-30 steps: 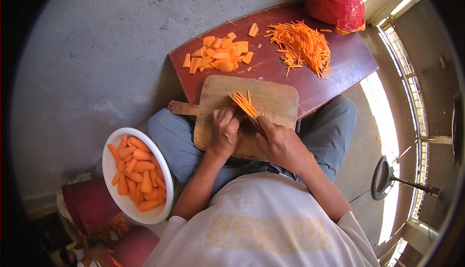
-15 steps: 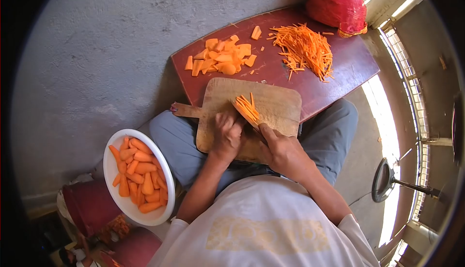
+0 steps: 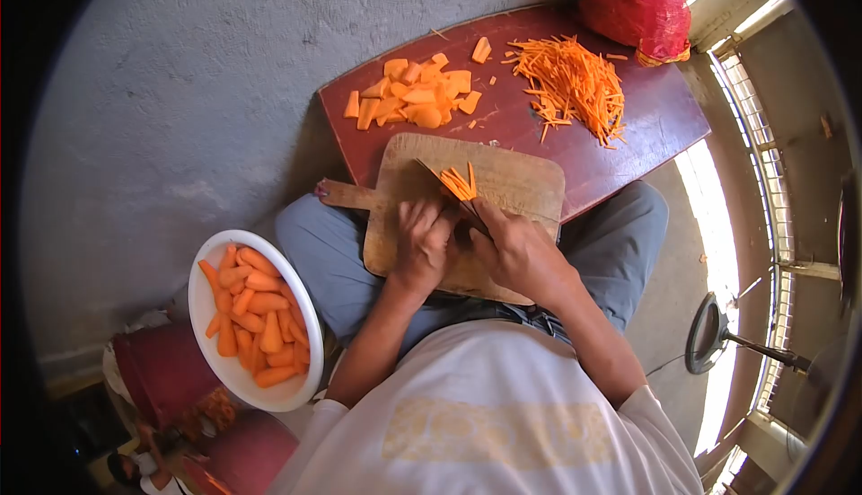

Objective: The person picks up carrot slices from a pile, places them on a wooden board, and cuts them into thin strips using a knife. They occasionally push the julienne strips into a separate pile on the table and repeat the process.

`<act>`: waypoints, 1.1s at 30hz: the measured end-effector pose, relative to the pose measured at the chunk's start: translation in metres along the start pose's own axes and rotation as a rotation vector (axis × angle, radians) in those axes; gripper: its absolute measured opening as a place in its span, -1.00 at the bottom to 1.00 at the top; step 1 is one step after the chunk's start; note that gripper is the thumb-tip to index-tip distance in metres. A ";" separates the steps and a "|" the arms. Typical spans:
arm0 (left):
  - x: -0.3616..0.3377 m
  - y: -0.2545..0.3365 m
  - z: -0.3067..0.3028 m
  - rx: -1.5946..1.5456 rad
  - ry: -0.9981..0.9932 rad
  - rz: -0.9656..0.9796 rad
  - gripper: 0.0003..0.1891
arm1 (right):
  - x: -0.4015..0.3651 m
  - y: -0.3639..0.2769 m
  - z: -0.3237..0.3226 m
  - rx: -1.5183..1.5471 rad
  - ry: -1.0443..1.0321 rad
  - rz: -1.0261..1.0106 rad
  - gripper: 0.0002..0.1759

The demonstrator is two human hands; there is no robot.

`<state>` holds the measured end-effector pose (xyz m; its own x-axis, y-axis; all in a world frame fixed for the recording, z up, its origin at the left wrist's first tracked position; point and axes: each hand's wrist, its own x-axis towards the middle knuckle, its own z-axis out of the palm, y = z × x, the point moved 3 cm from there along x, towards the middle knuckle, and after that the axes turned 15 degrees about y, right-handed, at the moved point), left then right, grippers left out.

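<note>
A wooden cutting board [image 3: 516,181] with a handle lies across my lap. My right hand [image 3: 523,251] grips a knife [image 3: 433,172], whose dark blade points up and left over the board. Thin carrot sticks [image 3: 460,182] lie against the blade's right side. Left of the knife, my left hand [image 3: 424,242] rests on the board with its fingers curled. Whatever may be under those fingers is hidden. On the dark red table [image 3: 660,127] beyond the board are a pile of carrot slices [image 3: 417,95] and a heap of cut carrot sticks [image 3: 575,82].
A white basin [image 3: 314,351] of whole peeled carrots [image 3: 265,302] stands at my left, near dark red containers [image 3: 162,374]. A red mesh sack [image 3: 633,5] sits on the table's far right corner. A person [image 3: 153,472] shows at lower left. A grey wall [image 3: 180,91] borders the left.
The knife blade has shifted, and its tip now shows left of the carrot sticks. Fewer sticks are visible beside it. The whole view has shifted slightly. Both hands stay over the board.
</note>
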<state>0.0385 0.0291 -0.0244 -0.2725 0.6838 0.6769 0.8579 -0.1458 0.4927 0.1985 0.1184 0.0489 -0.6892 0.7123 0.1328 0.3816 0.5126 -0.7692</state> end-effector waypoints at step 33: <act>0.002 0.000 0.001 -0.034 0.102 -0.032 -0.71 | -0.009 -0.013 -0.010 0.076 0.064 0.035 -0.67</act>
<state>0.0383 0.0310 -0.0241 -0.3438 0.6124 0.7119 0.8332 -0.1507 0.5320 0.2060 0.1105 0.0639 -0.6345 0.7595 0.1434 0.3551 0.4512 -0.8187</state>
